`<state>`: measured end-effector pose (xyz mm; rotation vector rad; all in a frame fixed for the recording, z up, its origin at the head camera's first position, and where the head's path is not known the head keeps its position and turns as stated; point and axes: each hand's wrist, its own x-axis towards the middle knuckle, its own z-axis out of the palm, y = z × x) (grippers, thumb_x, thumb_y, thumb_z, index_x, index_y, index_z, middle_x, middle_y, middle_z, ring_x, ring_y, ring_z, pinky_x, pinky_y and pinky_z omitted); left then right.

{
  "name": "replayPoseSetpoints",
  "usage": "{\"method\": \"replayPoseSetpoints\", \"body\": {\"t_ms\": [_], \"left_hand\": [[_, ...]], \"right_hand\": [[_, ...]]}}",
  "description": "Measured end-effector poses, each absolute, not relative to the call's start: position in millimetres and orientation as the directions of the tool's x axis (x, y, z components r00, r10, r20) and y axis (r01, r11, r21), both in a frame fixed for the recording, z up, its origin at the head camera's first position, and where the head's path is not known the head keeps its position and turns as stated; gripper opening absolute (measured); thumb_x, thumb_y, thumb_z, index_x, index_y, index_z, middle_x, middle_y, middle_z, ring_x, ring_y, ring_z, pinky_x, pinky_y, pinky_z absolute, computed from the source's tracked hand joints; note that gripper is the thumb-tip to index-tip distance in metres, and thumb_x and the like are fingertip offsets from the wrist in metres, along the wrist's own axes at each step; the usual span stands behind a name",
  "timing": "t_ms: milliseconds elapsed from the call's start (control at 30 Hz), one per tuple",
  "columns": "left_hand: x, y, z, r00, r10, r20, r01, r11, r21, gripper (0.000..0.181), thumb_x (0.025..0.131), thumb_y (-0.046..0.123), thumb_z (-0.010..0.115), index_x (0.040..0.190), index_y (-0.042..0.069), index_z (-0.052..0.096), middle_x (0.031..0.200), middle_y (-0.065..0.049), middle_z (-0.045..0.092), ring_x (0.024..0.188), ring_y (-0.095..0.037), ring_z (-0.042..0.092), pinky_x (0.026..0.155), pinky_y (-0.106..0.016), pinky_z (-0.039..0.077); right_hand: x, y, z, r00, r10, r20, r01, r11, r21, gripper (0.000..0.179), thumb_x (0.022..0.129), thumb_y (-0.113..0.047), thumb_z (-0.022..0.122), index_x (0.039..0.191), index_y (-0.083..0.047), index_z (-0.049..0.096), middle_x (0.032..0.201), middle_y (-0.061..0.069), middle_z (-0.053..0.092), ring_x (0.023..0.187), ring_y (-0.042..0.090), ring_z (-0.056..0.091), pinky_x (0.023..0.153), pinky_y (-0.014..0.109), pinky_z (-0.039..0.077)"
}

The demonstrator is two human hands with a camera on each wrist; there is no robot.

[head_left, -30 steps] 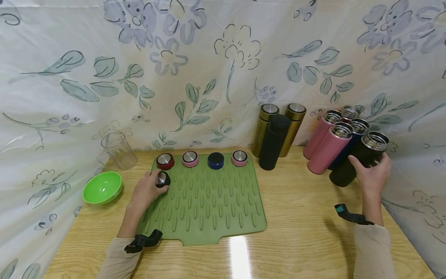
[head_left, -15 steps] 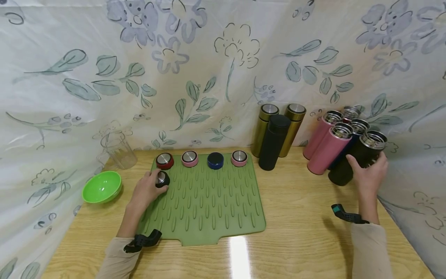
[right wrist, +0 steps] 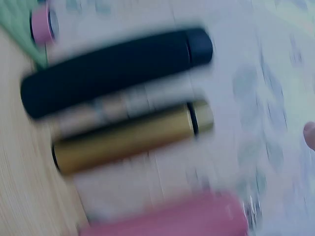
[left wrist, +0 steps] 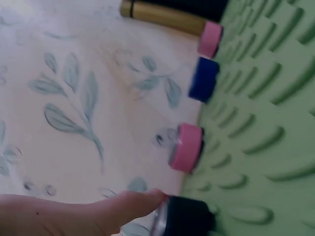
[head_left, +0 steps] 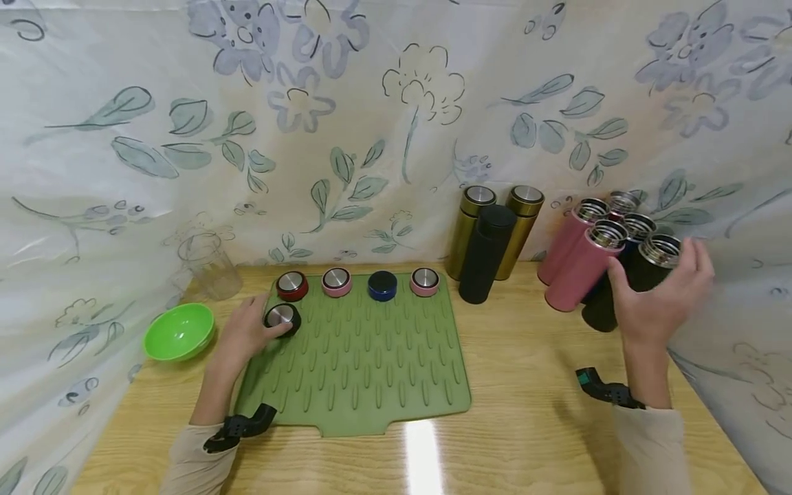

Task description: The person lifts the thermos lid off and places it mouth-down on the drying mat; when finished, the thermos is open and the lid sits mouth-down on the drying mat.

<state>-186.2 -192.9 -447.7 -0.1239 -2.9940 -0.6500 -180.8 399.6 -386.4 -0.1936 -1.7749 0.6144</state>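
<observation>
A black bottle lid (head_left: 282, 319) with a silver top lies on the left side of the green ridged mat (head_left: 371, 357). My left hand (head_left: 243, 333) is spread beside it, thumb tip at the lid's edge in the left wrist view. At the right, my right hand (head_left: 662, 302) is spread in front of a lidless black flask (head_left: 599, 313), partly covering it; contact cannot be made out. Lidless pink flasks (head_left: 578, 275) and a blue one stand close by. Along the mat's back edge sit a red lid (head_left: 292, 286), two pink lids (head_left: 337, 282) and a blue lid (head_left: 382, 285).
Two gold flasks (head_left: 522, 234) and a closed black flask (head_left: 485, 258) stand right of the mat. A green bowl (head_left: 179, 332) and a clear jug (head_left: 212, 268) are at the left. Floral cloth hangs behind the wooden table (head_left: 520, 426).
My left fingers have come off the black lid, and the hand has shifted left. My right hand has let go of the black flask, its fingers spreading; the flask stays standing there.
</observation>
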Motion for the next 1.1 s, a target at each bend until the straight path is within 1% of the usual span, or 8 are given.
{"method": "replayPoseSetpoints", "body": {"t_ms": [67, 133, 267, 367, 533, 700, 867, 1100], "left_hand": [[-184, -190, -442, -0.991, 0.084, 0.106, 0.12, 0.911, 0.394, 0.081, 0.085, 0.038, 0.072, 0.144, -0.004, 0.037, 0.139, -0.035, 0.044, 0.124, -0.054, 0.043, 0.099, -0.064, 0.04], [-182, -185, -437, -0.986, 0.115, 0.121, 0.154, 0.908, 0.39, 0.079, 0.084, 0.038, 0.073, 0.143, -0.002, 0.039, 0.138, -0.033, 0.046, 0.124, -0.054, 0.043, 0.1, -0.064, 0.04], [-179, -176, -428, -0.979, 0.151, 0.136, 0.193, 0.898, 0.396, 0.076, 0.086, 0.038, 0.072, 0.144, 0.0, 0.04, 0.139, -0.03, 0.046, 0.126, -0.052, 0.042, 0.101, -0.064, 0.04], [-177, -170, -422, -0.976, 0.161, 0.149, 0.21, 0.884, 0.419, 0.075, 0.086, 0.037, 0.072, 0.145, 0.002, 0.04, 0.142, -0.028, 0.046, 0.13, -0.049, 0.04, 0.104, -0.063, 0.038], [-177, -153, -417, -0.947, 0.275, 0.165, 0.32, 0.775, 0.545, 0.067, 0.093, 0.037, 0.064, 0.146, 0.004, 0.039, 0.148, -0.021, 0.043, 0.138, -0.043, 0.035, 0.112, -0.061, 0.03], [-176, -133, -419, -0.91, 0.376, 0.174, 0.388, 0.629, 0.674, 0.061, 0.098, 0.042, 0.054, 0.148, 0.011, 0.038, 0.151, -0.015, 0.041, 0.142, -0.034, 0.034, 0.115, -0.056, 0.031], [-170, -119, -415, -0.876, 0.425, 0.228, 0.448, 0.544, 0.709, 0.06, 0.096, 0.039, 0.057, 0.148, 0.015, 0.037, 0.153, -0.011, 0.04, 0.142, -0.029, 0.036, 0.114, -0.051, 0.036], [-157, -104, -407, -0.839, 0.476, 0.264, 0.512, 0.525, 0.68, 0.058, 0.096, 0.035, 0.06, 0.145, 0.01, 0.041, 0.15, -0.011, 0.044, 0.14, -0.029, 0.04, 0.113, -0.051, 0.038]], "right_hand": [[-183, 378, -386, -0.348, 0.379, 0.858, -0.298, 0.822, -0.484, 0.09, 0.073, -0.063, 0.073, 0.139, -0.008, 0.049, 0.143, 0.017, 0.046, 0.136, 0.024, 0.039, 0.116, 0.041, 0.034], [-189, 358, -392, -0.453, 0.329, 0.829, -0.366, 0.779, -0.509, 0.088, 0.073, -0.059, 0.077, 0.138, -0.007, 0.05, 0.142, 0.019, 0.046, 0.134, 0.027, 0.041, 0.112, 0.045, 0.037], [-205, 324, -409, -0.684, 0.273, 0.676, -0.364, 0.676, -0.641, 0.09, 0.073, -0.044, 0.082, 0.145, -0.011, 0.041, 0.148, 0.017, 0.037, 0.134, 0.03, 0.035, 0.11, 0.052, 0.035], [-221, 307, -414, -0.777, 0.257, 0.574, -0.329, 0.613, -0.719, 0.094, 0.076, -0.038, 0.081, 0.151, -0.012, 0.03, 0.153, 0.016, 0.029, 0.139, 0.032, 0.03, 0.115, 0.055, 0.028], [-242, 292, -416, -0.799, 0.327, 0.504, -0.299, 0.511, -0.806, 0.097, 0.078, -0.036, 0.08, 0.152, -0.011, 0.023, 0.154, 0.014, 0.026, 0.141, 0.028, 0.028, 0.117, 0.052, 0.026], [-257, 287, -426, -0.826, 0.333, 0.455, -0.292, 0.437, -0.851, 0.095, 0.079, -0.031, 0.079, 0.152, -0.01, 0.022, 0.154, 0.016, 0.028, 0.141, 0.031, 0.03, 0.115, 0.051, 0.029], [-266, 283, -438, -0.883, 0.262, 0.39, -0.278, 0.377, -0.884, 0.091, 0.081, -0.026, 0.078, 0.153, -0.013, 0.022, 0.152, 0.016, 0.034, 0.141, 0.031, 0.034, 0.116, 0.051, 0.029], [-270, 277, -452, -0.928, 0.181, 0.327, -0.246, 0.365, -0.898, 0.085, 0.086, -0.023, 0.074, 0.152, -0.012, 0.023, 0.147, 0.016, 0.039, 0.135, 0.032, 0.04, 0.114, 0.052, 0.032]]}}
